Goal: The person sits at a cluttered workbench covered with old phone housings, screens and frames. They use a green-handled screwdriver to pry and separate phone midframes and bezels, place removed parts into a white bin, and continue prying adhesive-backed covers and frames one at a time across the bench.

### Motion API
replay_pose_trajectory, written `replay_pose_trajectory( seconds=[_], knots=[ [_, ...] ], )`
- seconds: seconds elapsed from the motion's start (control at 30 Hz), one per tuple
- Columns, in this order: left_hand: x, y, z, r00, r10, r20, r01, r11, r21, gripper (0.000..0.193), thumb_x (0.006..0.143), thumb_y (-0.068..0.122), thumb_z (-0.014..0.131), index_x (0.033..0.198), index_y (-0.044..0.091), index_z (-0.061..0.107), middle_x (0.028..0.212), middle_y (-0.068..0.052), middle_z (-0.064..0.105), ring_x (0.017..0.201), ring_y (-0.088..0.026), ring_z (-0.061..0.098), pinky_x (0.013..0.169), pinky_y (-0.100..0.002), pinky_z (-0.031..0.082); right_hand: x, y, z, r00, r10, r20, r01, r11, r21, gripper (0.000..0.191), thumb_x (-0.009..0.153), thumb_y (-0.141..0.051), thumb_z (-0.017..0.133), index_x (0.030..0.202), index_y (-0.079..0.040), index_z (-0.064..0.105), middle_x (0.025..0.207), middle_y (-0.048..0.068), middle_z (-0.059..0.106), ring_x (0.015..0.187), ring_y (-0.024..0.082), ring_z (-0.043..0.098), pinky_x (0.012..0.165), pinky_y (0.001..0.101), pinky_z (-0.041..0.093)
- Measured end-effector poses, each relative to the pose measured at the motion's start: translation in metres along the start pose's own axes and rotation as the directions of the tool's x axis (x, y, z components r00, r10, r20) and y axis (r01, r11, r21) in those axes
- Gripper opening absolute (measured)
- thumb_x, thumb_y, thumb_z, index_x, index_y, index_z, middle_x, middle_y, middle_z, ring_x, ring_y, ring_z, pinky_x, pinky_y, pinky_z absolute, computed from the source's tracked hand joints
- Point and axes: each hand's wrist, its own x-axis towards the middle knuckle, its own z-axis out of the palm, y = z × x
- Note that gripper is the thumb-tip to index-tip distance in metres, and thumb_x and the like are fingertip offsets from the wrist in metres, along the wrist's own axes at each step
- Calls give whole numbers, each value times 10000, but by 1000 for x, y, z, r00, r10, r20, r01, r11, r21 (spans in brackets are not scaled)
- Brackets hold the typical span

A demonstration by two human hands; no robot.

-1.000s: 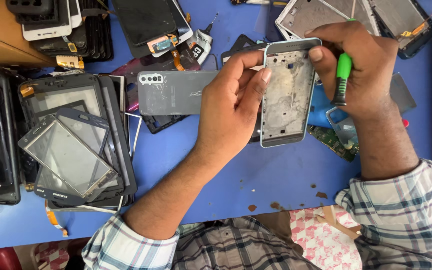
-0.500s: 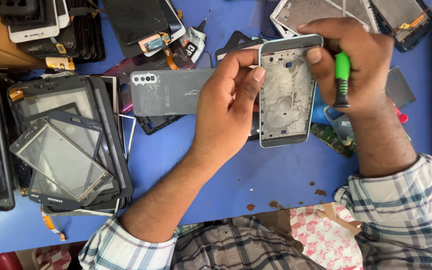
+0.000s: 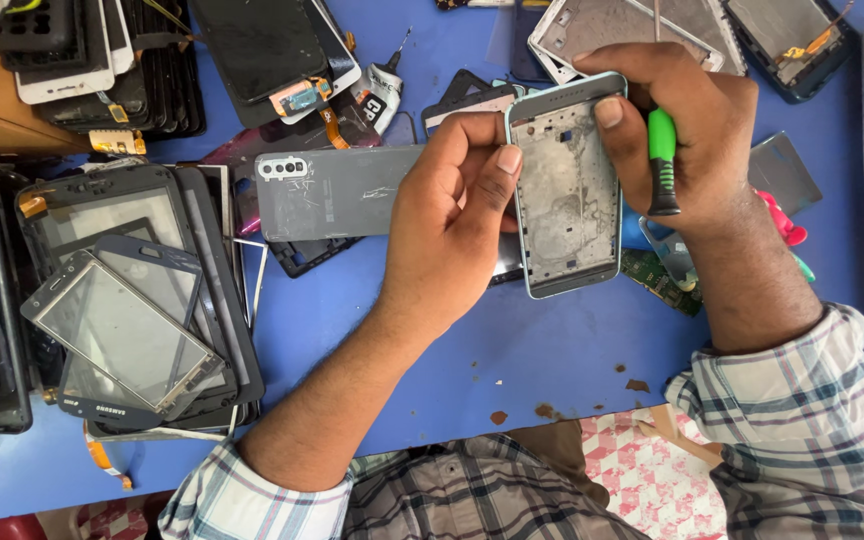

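Head view shows both hands lifting a light-blue phone frame (image 3: 567,185) above the blue counter (image 3: 512,350). Left hand (image 3: 452,215) has its fingers clamped on the frame's left edge. Right hand (image 3: 687,125) pinches the top right corner while its fingers close around a green-handled screwdriver (image 3: 662,160). Just beside lies a grey phone back cover (image 3: 332,195)

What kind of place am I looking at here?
Most likely a phone repair bench: the hands hold a bare phone frame and a green-handled screwdriver, with stacked touchscreen panels around on the blue table.
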Motion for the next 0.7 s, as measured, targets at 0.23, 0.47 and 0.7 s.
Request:
replay_pose_trajectory(
  seconds=[0.23,0.47,0.7],
  knots=[
    [-1,0,1,1000,-21,10,21,1000,-18,205,1125,207,525,1229,36,570,1034,-18,719,894,-51,666,748,-246,586,3,-3,-2,1000,6,5,-6,1000,0,222,1193,-144,571,1269,44,660,861,101,667,738,130,644,682,250,503],
    [-2,-3,2,999,25,-29,-26,999,-48,212,1126,213,540,1230,29,565,1053,-8,692,891,-49,650,729,-236,572,-2,1,0,996,90,-23,-92,994,-67,215,1143,-114,631,1280,52,643,729,85,596,635,143,563,588,273,439],
    [0,-4,-2,989,73,-131,-83,994,-71,237,1129,225,545,1254,24,544,1047,-16,688,914,-44,647,738,-226,581,-9,10,-1,998,34,-49,-35,999,-26,222,1216,-202,671,1150,7,634,832,71,646,694,113,613,648,249,481]
  ],
)
